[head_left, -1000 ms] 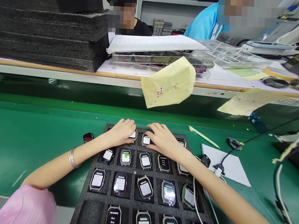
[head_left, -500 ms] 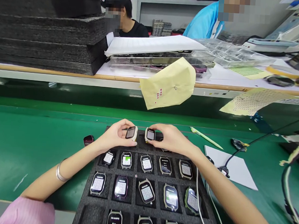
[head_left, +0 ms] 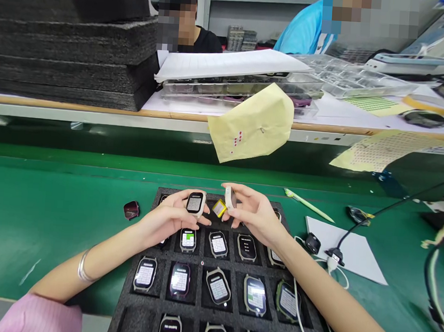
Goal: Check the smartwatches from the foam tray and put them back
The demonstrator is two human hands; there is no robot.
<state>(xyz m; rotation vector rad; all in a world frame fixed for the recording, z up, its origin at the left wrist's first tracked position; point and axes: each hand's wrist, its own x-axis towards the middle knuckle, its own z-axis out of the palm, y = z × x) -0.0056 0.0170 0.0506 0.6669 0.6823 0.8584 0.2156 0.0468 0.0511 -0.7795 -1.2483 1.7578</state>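
In my left hand (head_left: 166, 216) is a pale smartwatch body (head_left: 195, 203) without a strap, its lit screen facing up toward me. My right hand (head_left: 259, 211) grips a second pale watch body (head_left: 228, 197) by its edges, tilted so its side shows. A small yellow battery (head_left: 219, 208) sits or hangs just left of this second watch; whether it is attached I cannot tell. Both hands are above the far row of a black foam tray (head_left: 137, 321). Strapless watches, such as a lit one (head_left: 217, 243), lie in its compartments, most with screens on.
A dark red watch (head_left: 131, 210) lies left of the tray. To the right are a green pen (head_left: 310, 205), white paper (head_left: 352, 249) and cables (head_left: 336, 255). A shelf with stacked black foam (head_left: 70, 71) and clear trays crosses behind; two people are beyond it.
My left hand has turned its watch so the screen faces me. The right hand has tipped its watch onto its side, and the yellow battery now shows beside it.
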